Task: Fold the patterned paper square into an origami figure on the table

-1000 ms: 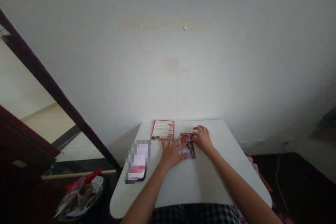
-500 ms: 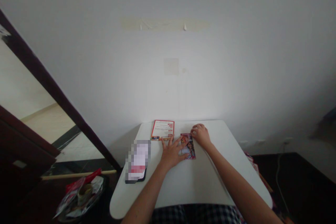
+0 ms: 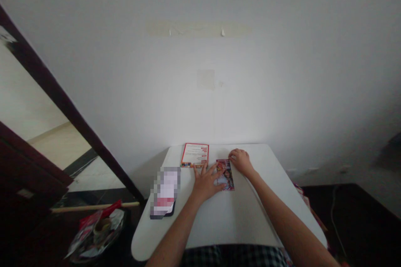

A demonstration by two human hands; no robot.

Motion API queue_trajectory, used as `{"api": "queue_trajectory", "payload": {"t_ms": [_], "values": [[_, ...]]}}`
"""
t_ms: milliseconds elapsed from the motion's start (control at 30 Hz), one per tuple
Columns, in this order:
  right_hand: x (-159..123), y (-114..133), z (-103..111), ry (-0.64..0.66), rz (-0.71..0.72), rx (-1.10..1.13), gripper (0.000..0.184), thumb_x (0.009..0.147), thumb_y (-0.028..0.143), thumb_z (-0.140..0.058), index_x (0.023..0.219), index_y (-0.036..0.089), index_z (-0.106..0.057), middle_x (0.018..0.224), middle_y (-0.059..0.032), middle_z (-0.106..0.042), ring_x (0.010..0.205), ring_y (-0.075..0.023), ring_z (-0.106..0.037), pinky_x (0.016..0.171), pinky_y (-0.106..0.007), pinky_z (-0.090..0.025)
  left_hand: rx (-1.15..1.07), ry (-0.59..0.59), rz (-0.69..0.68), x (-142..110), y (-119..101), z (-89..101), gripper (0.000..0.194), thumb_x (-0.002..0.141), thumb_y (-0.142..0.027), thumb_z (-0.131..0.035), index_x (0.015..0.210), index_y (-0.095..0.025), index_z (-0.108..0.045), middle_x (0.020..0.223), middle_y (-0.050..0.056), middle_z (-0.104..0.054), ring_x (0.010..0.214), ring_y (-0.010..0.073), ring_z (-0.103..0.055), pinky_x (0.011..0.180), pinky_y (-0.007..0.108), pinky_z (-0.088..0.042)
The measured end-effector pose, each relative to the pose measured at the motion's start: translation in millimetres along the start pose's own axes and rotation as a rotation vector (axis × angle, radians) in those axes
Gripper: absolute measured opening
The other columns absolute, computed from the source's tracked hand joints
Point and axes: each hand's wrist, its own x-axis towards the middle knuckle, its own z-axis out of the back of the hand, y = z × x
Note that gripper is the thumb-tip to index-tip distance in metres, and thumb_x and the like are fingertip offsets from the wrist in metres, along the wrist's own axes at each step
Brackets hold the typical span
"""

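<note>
A small colourful picture card (image 3: pixel 229 177) lies flat on the white table (image 3: pixel 232 225). My left hand (image 3: pixel 205 182) rests palm down with fingers spread, its fingertips over the card's left side. At the card's upper right corner is my right hand (image 3: pixel 241 161), its fingers curled together and closed on that corner. How the thumb meets the card is hard to make out. Just beyond my left fingers lies a larger white sheet with a red border and printed text (image 3: pixel 195 152).
A phone (image 3: pixel 166 194), its screen blurred out, lies at the table's left side. The white wall (image 3: pixel 200 112) rises behind the table. On the floor to the left stands a bin with wrappers (image 3: pixel 97 233). A cable (image 3: pixel 335 221) hangs at the right.
Both hands stay in nearly the same place on the picture card. The whole view has shifted very slightly.
</note>
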Motion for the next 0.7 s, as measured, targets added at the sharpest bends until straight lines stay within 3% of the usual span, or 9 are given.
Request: {"api": "queue_trajectory", "payload": {"t_ms": [267, 700], "values": [[-7, 5, -2, 0.015, 0.026, -0.015, 0.019, 0.094, 0.030, -0.051, 0.102, 0.027, -0.068, 0.123, -0.0066, -0.060, 0.119, -0.0264, -0.048, 0.109, -0.059, -0.026, -0.026, 0.005, 0.006, 0, 0, 0.0, 0.061, 0.084, -0.074, -0.044, 0.142, -0.055, -0.038, 0.157, -0.008, -0.036, 0.149, 0.0387, -0.013, 0.108, 0.076, 0.015], [-26, 2, 3, 0.032, 0.137, -0.040, 0.020, 0.095, 0.028, -0.049, 0.104, 0.025, -0.066, 0.127, -0.0072, -0.059, 0.124, -0.0264, -0.047, 0.111, -0.068, -0.021, -0.039, -0.027, -0.008, 0, 1, -3.8, 0.063, 0.083, -0.074, -0.044, 0.142, -0.055, -0.037, 0.158, -0.008, -0.036, 0.149, 0.0390, -0.012, 0.110, 0.075, 0.014]]}}
